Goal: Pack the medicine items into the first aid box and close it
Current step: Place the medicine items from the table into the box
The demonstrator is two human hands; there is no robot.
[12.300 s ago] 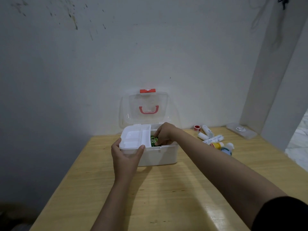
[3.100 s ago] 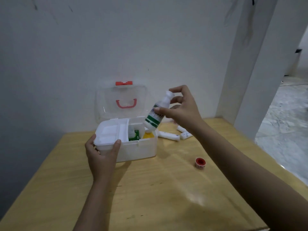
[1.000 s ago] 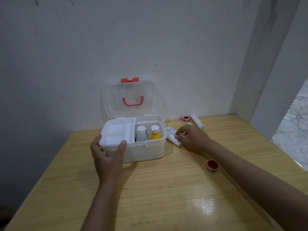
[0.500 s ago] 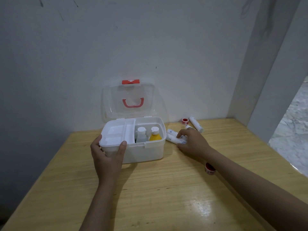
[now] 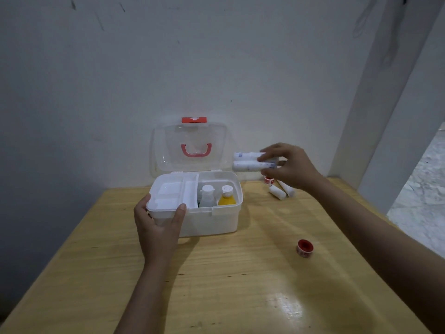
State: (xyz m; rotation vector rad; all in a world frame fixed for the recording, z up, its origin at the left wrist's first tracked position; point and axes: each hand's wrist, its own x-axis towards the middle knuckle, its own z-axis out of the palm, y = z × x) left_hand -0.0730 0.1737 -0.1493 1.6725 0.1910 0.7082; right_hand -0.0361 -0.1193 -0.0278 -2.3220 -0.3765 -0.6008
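While your left hand point(image 5: 156, 227) clamps the first aid box point(image 5: 212, 220) steady, your right hand's point(image 5: 289, 167) fingers point(image 5: 266, 156) pinch two white rolls point(image 5: 248, 161), raised to clear its rim.

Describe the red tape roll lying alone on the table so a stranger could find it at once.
Start at the open white first aid box on the wooden table. Look to its right and nearer the camera: the red tape roll lies alone on bare wood. The other red tape roll sits farther back, beside the white bandage rolls.
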